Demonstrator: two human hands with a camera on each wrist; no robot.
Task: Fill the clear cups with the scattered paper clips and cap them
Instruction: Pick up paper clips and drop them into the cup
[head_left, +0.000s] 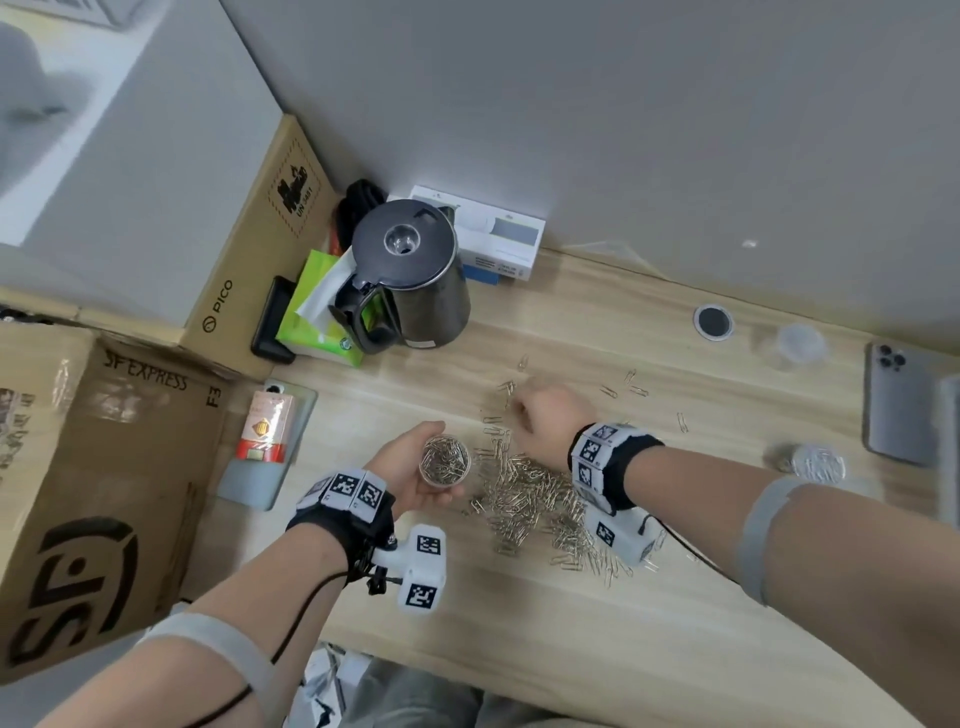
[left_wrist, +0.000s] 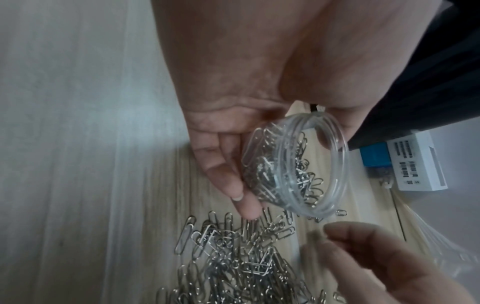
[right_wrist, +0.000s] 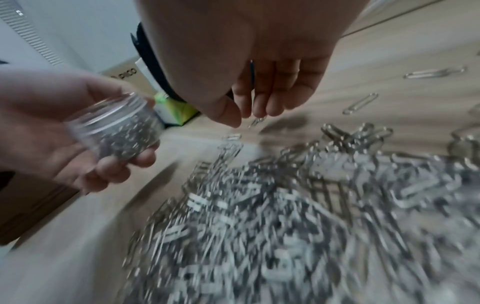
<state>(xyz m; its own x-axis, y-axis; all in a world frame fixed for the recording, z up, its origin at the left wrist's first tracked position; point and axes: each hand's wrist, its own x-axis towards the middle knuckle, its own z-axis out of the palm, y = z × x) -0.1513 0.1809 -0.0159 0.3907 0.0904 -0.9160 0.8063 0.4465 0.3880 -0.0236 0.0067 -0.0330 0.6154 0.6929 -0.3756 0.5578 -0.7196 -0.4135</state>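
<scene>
My left hand (head_left: 410, 470) grips a clear cup (head_left: 445, 462) heaped with silver paper clips, held tilted just above the wooden desk; its fingers (left_wrist: 241, 195) wrap the cup's wall (left_wrist: 293, 170). A big pile of paper clips (head_left: 530, 504) lies to the cup's right, with loose ones scattered behind it. My right hand (head_left: 540, 415) hovers over the pile's far edge, fingers hanging down and relaxed (right_wrist: 244, 115). A single clip (right_wrist: 257, 121) sits right under the fingertips; whether they hold it is unclear.
A capped cup full of clips (head_left: 818, 462) stands at the right, with a clear empty cup or lid (head_left: 800, 343) behind it and a phone (head_left: 898, 405) beside. A black kettle (head_left: 410, 280), a tissue pack (head_left: 322, 317) and cardboard boxes (head_left: 104, 467) crowd the left.
</scene>
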